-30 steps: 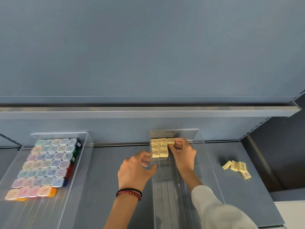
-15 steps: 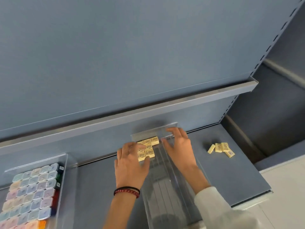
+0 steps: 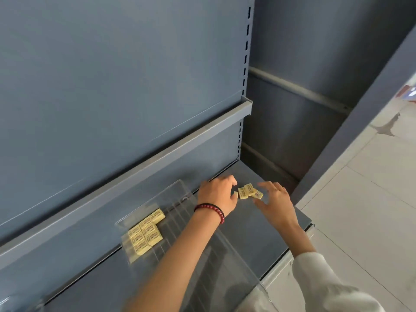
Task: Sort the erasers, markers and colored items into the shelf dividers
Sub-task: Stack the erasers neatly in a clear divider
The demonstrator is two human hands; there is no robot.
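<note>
Several loose yellow erasers [image 3: 248, 191] lie in a small heap on the grey shelf [image 3: 258, 235], right of the clear divider tray [image 3: 157, 199]. More yellow erasers [image 3: 146, 233] lie in neat rows at the tray's back end. My left hand [image 3: 217, 194], with a red bead bracelet on its wrist, reaches across the tray with loosely curled fingers beside the heap's leftmost eraser [image 3: 235, 194]. From the right, my right hand [image 3: 275, 203] spreads its fingers and its fingertips touch the heap. Neither hand has lifted an eraser.
A grey upper shelf ledge [image 3: 157, 163] runs overhead behind the tray. The shelf's right front corner [image 3: 309, 221] ends close to my right wrist, with pale floor tiles [image 3: 360, 199] beyond. The corner of another clear tray [image 3: 13, 300] shows at the bottom left.
Both hands left the tray's rows of erasers and moved right to the loose heap. My view swung right, so the tray of coloured items dropped out of sight.
</note>
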